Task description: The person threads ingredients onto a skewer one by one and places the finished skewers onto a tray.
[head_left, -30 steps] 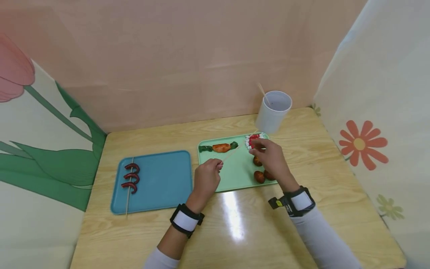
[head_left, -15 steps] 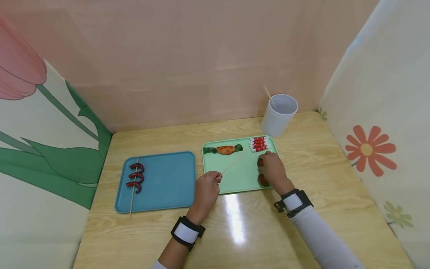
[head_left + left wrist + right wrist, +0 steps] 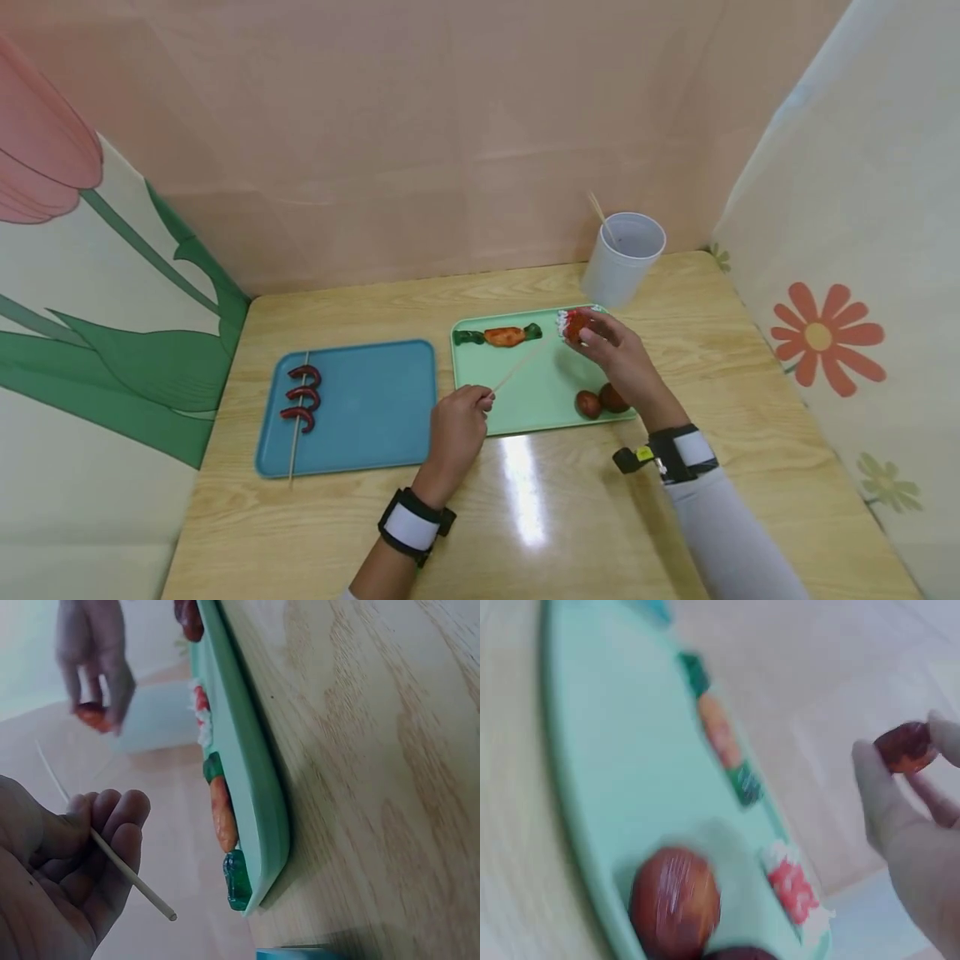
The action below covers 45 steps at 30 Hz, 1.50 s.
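Between the thumb and fingers of my left hand (image 3: 459,427) is a thin wooden skewer (image 3: 135,879), its far end pointing up over the light green tray (image 3: 525,392). My right hand (image 3: 628,365) pinches a reddish-brown egg (image 3: 906,746) by the fingertips, raised above the tray's back right part. In the head view the egg overlaps the red-and-white sticks (image 3: 791,889) lying there. Two more brown eggs, one of them the left egg (image 3: 588,405), rest at the tray's front right. An orange piece (image 3: 504,337) with green pieces on both sides lies along the back edge.
A blue tray (image 3: 375,408) to the left bears a skewer with three curved dark red pieces (image 3: 302,396); its lower end overhangs the front rim. Behind the green tray stands a white cup (image 3: 617,267) with skewers (image 3: 602,215) in it. Walls enclose the table's back and sides.
My right hand went down to the eggs, took one and lifted it up toward the back of the green tray. The left hand keeps the skewer nearly still.
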{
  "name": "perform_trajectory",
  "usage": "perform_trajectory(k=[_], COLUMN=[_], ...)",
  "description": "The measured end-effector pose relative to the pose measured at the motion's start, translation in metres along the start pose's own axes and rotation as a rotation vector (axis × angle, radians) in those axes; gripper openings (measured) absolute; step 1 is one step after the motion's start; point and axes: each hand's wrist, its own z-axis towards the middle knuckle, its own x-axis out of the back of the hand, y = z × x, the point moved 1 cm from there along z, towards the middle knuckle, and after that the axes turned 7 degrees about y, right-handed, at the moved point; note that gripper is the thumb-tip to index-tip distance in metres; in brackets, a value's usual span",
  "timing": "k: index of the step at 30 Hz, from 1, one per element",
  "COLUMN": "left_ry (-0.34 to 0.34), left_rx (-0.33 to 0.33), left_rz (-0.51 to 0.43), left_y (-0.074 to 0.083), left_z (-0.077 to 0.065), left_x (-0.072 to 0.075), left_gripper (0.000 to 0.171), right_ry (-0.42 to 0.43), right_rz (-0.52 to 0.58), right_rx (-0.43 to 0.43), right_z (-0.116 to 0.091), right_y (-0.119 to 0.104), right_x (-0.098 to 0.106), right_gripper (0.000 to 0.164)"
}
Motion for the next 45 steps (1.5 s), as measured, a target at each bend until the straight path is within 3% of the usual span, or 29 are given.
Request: perform_trajectory(k=[4,8,12,23,30,45], left_ry=[0.006,0.025,0.041,0.075,0.066,0.08], left_rx=[-0.006,-0.023,-0.034,-0.083,-0.073,-0.05], left_rz=[0.007,0.02,0.015,0.025,0.032,0.046], left_y=[0.001,0.001,0.001,0.007,0.01,0.014], left_z=[-0.002,-0.002,0.0,0.007,0.008,0.008], left_x=[0.001,0.002,0.003,0.014,0.019,0.022], left_gripper=[0.011,0.013,0.017,0.027,0.028,0.029], right_ry=[-0.114,-0.193,-0.233,-0.232,-0.231,-0.214], right_rz=[0.292,0.46,0.55,0.582,0.583,0.596], right_rx=[0.047,0.081,0.083,0.114,0.148,0.121], right_z=[-0.006,-0.011,-0.014,-0.017,-0.018,-0.023], right_y=[-0.013,-0.026,-0.037,-0.042,-0.043,-0.047], right_x=[-0.008,-0.018,-0.026,-0.029,-0.031,-0.036], right_gripper=[0.05,0.048,0.051,0.053,0.049,0.05])
